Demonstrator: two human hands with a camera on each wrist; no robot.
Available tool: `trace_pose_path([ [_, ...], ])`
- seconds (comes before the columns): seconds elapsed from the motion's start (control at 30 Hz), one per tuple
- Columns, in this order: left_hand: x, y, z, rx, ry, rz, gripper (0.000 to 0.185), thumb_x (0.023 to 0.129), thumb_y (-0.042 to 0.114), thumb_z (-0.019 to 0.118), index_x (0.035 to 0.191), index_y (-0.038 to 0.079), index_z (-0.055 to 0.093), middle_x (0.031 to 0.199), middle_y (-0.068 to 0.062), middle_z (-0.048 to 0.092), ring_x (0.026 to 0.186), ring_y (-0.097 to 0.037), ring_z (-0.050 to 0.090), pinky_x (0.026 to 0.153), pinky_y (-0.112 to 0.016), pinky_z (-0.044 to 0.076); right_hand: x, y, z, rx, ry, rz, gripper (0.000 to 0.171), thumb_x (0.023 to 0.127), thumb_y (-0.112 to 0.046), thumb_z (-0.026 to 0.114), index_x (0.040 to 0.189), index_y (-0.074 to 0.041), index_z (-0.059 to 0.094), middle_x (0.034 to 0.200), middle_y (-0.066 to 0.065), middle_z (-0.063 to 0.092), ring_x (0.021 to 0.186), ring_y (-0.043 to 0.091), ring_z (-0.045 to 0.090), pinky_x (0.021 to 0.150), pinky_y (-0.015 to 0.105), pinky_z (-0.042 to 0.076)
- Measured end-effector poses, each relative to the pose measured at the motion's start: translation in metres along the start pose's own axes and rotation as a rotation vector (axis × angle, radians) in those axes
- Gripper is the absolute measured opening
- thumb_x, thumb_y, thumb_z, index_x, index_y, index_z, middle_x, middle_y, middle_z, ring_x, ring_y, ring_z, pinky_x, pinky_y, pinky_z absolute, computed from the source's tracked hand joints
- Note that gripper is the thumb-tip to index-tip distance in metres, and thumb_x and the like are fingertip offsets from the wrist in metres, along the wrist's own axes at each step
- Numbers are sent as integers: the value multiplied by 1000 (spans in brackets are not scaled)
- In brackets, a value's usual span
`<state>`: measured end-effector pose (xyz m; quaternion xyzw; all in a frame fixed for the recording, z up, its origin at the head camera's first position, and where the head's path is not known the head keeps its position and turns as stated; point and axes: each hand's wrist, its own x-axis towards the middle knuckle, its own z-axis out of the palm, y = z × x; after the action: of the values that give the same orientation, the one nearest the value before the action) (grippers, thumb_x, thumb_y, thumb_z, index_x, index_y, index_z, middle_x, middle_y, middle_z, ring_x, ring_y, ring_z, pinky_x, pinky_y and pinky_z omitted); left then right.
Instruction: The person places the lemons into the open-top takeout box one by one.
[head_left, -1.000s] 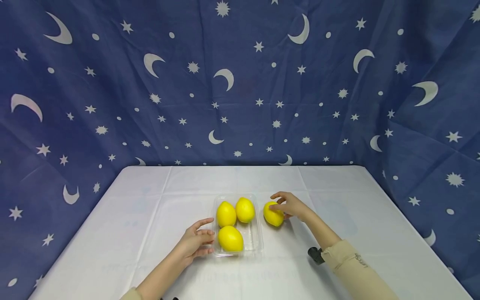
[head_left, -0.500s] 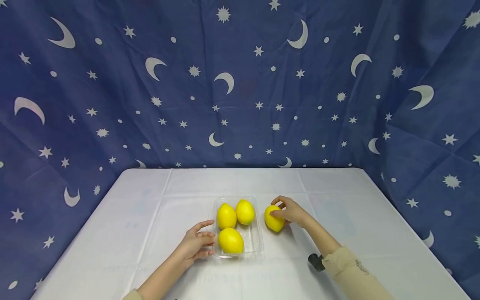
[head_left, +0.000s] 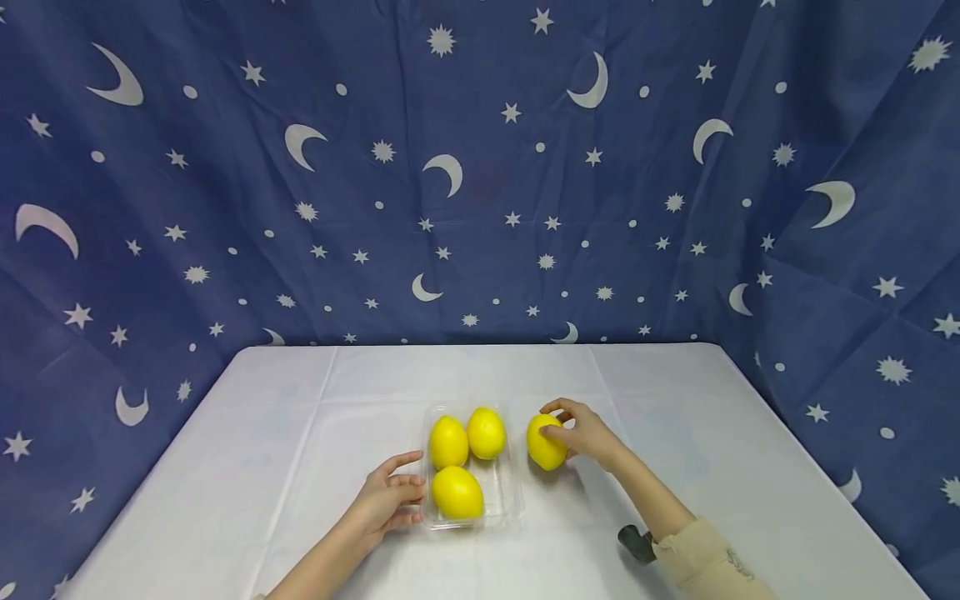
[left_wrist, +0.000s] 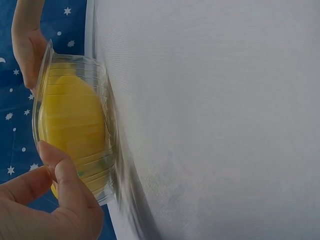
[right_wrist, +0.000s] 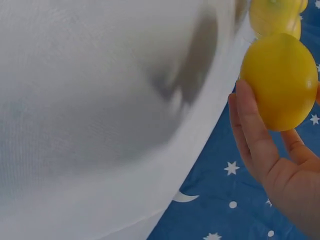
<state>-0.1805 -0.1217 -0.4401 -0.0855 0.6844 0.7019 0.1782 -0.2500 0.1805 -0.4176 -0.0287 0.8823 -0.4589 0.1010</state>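
My right hand [head_left: 588,433] grips a yellow lemon [head_left: 546,443] just right of a clear plastic container [head_left: 498,498]. In the right wrist view this lemon [right_wrist: 280,82] sits between fingers and thumb, with a shadow on the white cloth apart from it. Three lemons lie inside the container: one back left [head_left: 448,442], one back right [head_left: 487,433] and one at the front [head_left: 457,493]. My left hand [head_left: 386,500] is at the container's left side, fingers loosely spread. Seen from the left wrist, its fingertips are right at the container's rim [left_wrist: 37,117].
A white cloth covers the table [head_left: 300,450]. Behind it hangs a dark blue curtain [head_left: 480,250] with moons and stars. A small black device [head_left: 636,543] juts out beside my right sleeve [head_left: 708,558].
My right fingers and thumb have come round the lemon, which has tilted a little and shifted slightly away from the container. The left hand stays by the container. The head view has shifted slightly.
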Motion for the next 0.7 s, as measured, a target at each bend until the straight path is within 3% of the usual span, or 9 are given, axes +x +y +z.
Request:
trace_pose_path([
  [0.43, 0, -1, 1, -14, -17, 12, 59, 85, -1, 60, 139, 5, 37, 90, -2, 57, 77, -13, 55, 61, -23, 57, -23, -13, -3, 38, 39, -81, 34, 85, -15, 66, 118, -8, 59, 122, 22, 53, 90, 27, 61, 63, 31, 60],
  [0.7, 0, -3, 0, -19, 24, 12, 57, 85, -2, 60, 138, 5, 39, 88, -2, 57, 75, -14, 55, 59, -23, 57, -33, -19, 3, 69, 12, -117, 36, 86, -14, 66, 120, -7, 58, 125, 25, 52, 86, 22, 64, 64, 30, 60],
])
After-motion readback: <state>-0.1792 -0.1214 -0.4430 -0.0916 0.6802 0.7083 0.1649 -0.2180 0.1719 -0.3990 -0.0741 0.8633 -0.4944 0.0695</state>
